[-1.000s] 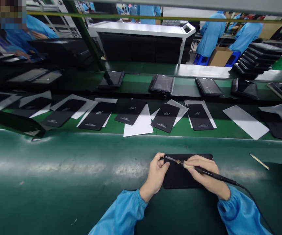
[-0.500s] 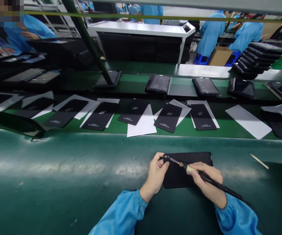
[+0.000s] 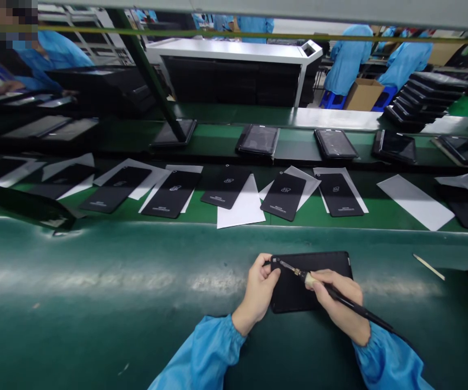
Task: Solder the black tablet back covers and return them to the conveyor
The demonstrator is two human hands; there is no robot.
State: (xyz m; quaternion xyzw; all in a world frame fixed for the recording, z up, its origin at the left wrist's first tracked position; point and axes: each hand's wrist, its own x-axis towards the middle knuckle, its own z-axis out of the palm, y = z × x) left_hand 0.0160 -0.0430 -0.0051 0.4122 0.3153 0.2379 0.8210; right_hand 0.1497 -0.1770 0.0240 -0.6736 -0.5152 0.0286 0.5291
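A black flat device [image 3: 299,292] lies on the dark green mat [image 3: 116,303] in front of me. My left hand [image 3: 257,292] rests at its left edge, fingers curled and pinched against the top-left corner. My right hand [image 3: 342,311] grips a thin black corded soldering iron [image 3: 331,292] like a pen. Its metal tip touches the device's top-left corner, close to my left thumb.
Black back covers [image 3: 285,196] on white sheets lie along the green conveyor [image 3: 359,216] beyond the mat. Framed screens [image 3: 258,140] sit on a farther belt. A thin stick [image 3: 429,267] lies at right. People in blue coats work behind.
My right hand has drawn back slightly toward me along the iron while the tip stays at the corner. The covers and screens on the belts have shifted a little sideways.
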